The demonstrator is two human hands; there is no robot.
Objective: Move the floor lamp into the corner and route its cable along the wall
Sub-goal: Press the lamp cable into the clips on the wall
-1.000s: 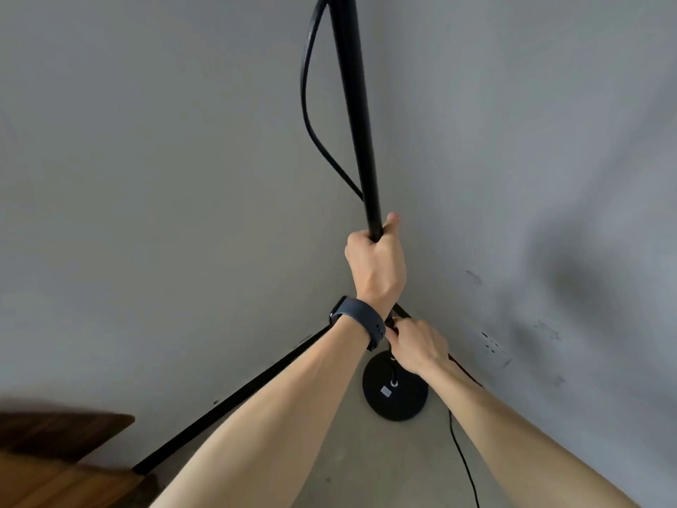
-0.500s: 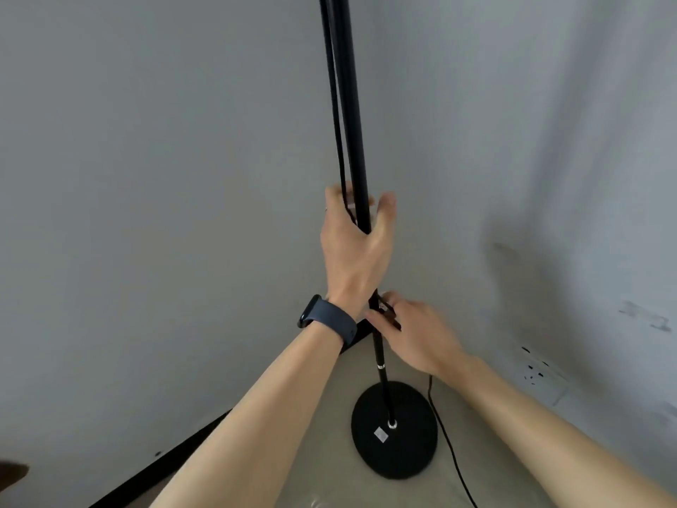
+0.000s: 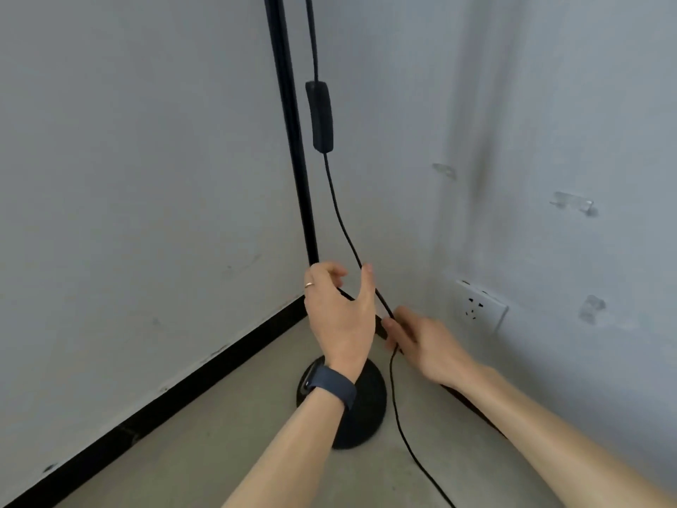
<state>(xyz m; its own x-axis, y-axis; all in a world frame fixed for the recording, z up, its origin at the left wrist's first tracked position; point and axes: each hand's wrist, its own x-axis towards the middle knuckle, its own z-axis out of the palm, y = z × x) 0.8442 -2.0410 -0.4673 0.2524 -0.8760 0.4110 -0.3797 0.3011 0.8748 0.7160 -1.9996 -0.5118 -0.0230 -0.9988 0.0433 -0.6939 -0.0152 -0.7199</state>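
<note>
The black floor lamp stands in the corner, its thin pole (image 3: 293, 141) rising out of view and its round base (image 3: 366, 416) on the floor. The black cable (image 3: 337, 210) hangs to the right of the pole with an inline switch (image 3: 320, 115). It runs down to my right hand (image 3: 425, 342), which pinches it low by the corner, and then trails across the floor (image 3: 406, 441). My left hand (image 3: 337, 317) hovers in front of the pole's lower part, fingers apart and loosely curled, thumb beside the cable. The lamp head is out of view.
Black skirting (image 3: 183, 383) lines the foot of the left wall. A white wall socket (image 3: 480, 306) sits low on the right wall. Clear plastic clips (image 3: 573, 203) are stuck on that wall, another one (image 3: 591, 308) lower down. The floor is bare concrete (image 3: 219, 452).
My left hand has let go of the pole and dropped lower, now open. The cable has swung from the pole's left to its right, and the switch has come into view. My right hand still holds the cable.
</note>
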